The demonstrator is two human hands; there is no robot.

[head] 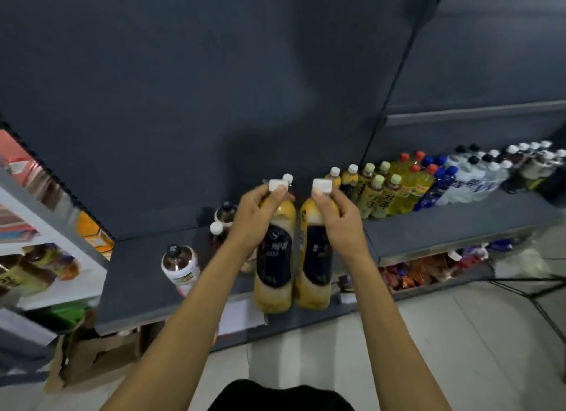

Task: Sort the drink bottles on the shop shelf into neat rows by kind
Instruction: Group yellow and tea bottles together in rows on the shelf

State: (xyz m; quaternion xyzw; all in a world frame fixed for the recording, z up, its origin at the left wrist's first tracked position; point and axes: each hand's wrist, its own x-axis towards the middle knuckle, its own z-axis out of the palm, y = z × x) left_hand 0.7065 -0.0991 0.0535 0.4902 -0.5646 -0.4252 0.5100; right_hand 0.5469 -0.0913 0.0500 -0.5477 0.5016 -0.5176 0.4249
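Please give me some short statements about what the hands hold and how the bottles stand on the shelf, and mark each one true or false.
1. Each hand holds one yellow bottle with a white cap. True: the left hand grips the left yellow bottle, the right hand grips the right yellow bottle.
2. The two held bottles are far apart. False: they are side by side.
3. The row of sorted bottles stands to the right on the shelf. True.
4. The blue-capped bottles lie flat. False: they stand upright.

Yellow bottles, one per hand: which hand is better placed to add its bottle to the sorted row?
Right hand. Its yellow bottle is nearer the sorted row, which lies to the right; the left hand would need to cross over.
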